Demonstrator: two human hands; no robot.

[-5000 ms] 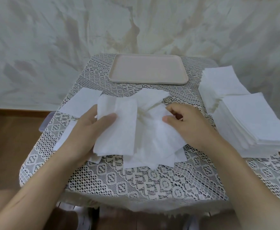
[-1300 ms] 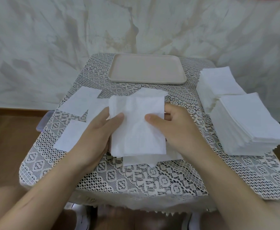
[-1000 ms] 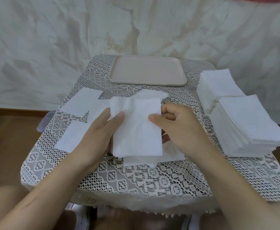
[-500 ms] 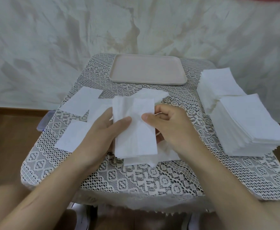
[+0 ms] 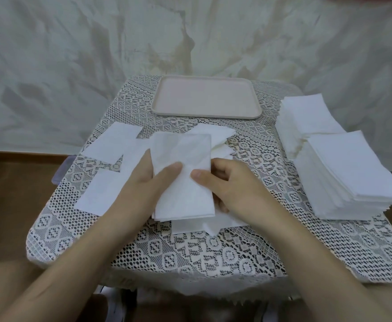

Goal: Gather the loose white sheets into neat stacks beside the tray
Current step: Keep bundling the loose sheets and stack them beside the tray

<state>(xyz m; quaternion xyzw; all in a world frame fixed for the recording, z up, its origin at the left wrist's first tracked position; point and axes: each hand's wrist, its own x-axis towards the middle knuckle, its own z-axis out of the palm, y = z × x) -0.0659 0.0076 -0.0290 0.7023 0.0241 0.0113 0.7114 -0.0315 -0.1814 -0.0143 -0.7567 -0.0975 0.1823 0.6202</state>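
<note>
A slim bundle of white sheets point(image 5: 181, 184) is held between both hands, its far end tipped up off the counter point(image 5: 213, 254). The left hand point(image 5: 141, 191) grips the bundle's left edge, thumb laid across the face and the other fingers point(image 5: 145, 159) curled behind it. The right hand point(image 5: 234, 187) pinches the right edge, its thumb pressed flat on the paper close to the left thumb, the remaining fingers folded underneath. The sheets are thin, soft rectangles, faintly creased, their near edges roughly flush.

Under the right fingers and just past them, a loose heap of sheets point(image 5: 218, 138) fans out with corners jutting at odd angles; a few edges poke out below the bundle. To the left of the left fingers, several single sheets point(image 5: 113, 145) lie flat and overlapping.

Well to the right of the right fingers stand two tall stacks point(image 5: 355, 173) with slightly ragged sides, one behind the other. Beyond the fingers rests a pale beige tray point(image 5: 204, 114), rectangular with rounded corners and a low rim. A white lace cloth point(image 5: 343, 256) with open floral mesh covers the counter.
</note>
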